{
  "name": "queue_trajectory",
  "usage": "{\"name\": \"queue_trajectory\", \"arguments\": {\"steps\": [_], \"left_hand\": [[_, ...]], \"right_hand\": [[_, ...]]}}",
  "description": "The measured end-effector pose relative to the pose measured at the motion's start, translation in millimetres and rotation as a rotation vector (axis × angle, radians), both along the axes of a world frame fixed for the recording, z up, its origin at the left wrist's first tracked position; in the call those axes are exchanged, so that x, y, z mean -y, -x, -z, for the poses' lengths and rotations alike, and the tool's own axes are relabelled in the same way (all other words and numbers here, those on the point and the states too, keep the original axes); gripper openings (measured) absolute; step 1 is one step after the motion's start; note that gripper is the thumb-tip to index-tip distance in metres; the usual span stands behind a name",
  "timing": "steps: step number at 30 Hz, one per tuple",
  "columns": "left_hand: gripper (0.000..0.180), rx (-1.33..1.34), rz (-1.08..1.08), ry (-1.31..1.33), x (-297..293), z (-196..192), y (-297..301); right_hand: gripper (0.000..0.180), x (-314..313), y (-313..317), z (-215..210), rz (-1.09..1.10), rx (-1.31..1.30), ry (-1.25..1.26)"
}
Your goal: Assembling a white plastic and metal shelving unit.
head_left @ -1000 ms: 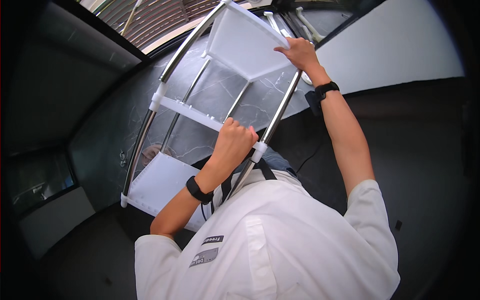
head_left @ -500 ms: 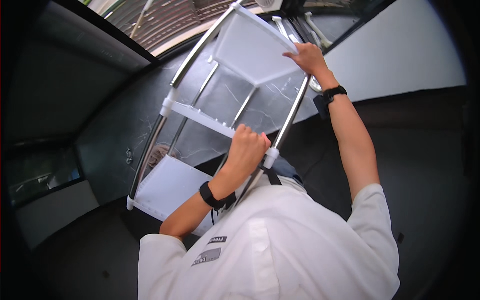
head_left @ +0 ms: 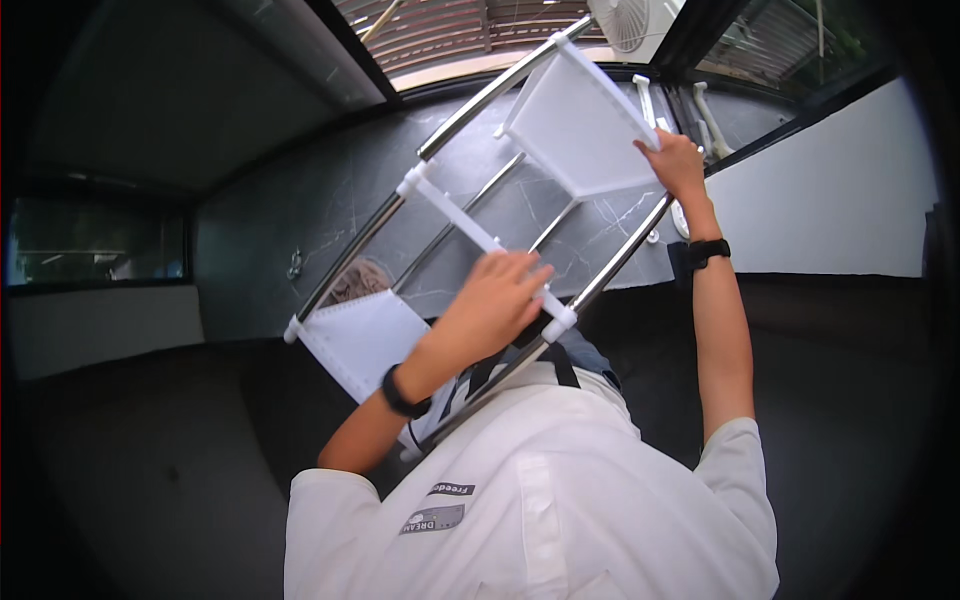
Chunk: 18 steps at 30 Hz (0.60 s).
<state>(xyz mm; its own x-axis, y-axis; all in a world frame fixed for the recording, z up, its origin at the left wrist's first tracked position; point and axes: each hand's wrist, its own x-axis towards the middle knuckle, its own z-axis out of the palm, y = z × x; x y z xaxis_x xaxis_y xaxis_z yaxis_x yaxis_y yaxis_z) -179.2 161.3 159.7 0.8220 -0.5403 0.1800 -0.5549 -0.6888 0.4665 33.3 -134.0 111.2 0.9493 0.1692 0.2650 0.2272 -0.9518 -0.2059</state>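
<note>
A rack of shiny metal tubes [head_left: 485, 105] and white plastic shelves leans across the front of my body, tilted. My right hand [head_left: 678, 165] is closed on the edge of its end shelf [head_left: 580, 130], thumb over the rim. Over the middle shelf [head_left: 458, 215], seen nearly edge-on, is my left hand [head_left: 505, 295], fingers apart and slightly blurred; whether it touches the shelf I cannot tell. A white corner joint [head_left: 561, 322] lies just right of that hand. The other end shelf [head_left: 365, 335] is at the lower left, partly hidden by my left forearm.
Behind the rack runs a grey, white-veined marble-look surface [head_left: 260, 225]. It bears a crumpled brown cloth [head_left: 358, 281], a small shiny item [head_left: 294, 265] and loose white plastic parts [head_left: 643, 98]. Dark window frames border it; a white fan unit [head_left: 627, 22] shows beyond the glass.
My left hand has loosened from a closed grip near the middle shelf, its fingers now spread. The view has shifted, and the rack appears further right and tilted more. My right hand keeps its hold.
</note>
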Motion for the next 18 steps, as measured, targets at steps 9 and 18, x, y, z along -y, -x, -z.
{"name": "queue_trajectory", "arguments": {"steps": [9,18], "left_hand": [[0.048,-0.84,-0.268,-0.044,-76,14,169],[0.03,-0.176,-0.413,-0.171,-107,64,230]], "right_hand": [[0.036,-12,0,-10,0.048,-0.062,0.033],[0.039,-5,-12,-4,0.023,-0.056,0.03]]}}
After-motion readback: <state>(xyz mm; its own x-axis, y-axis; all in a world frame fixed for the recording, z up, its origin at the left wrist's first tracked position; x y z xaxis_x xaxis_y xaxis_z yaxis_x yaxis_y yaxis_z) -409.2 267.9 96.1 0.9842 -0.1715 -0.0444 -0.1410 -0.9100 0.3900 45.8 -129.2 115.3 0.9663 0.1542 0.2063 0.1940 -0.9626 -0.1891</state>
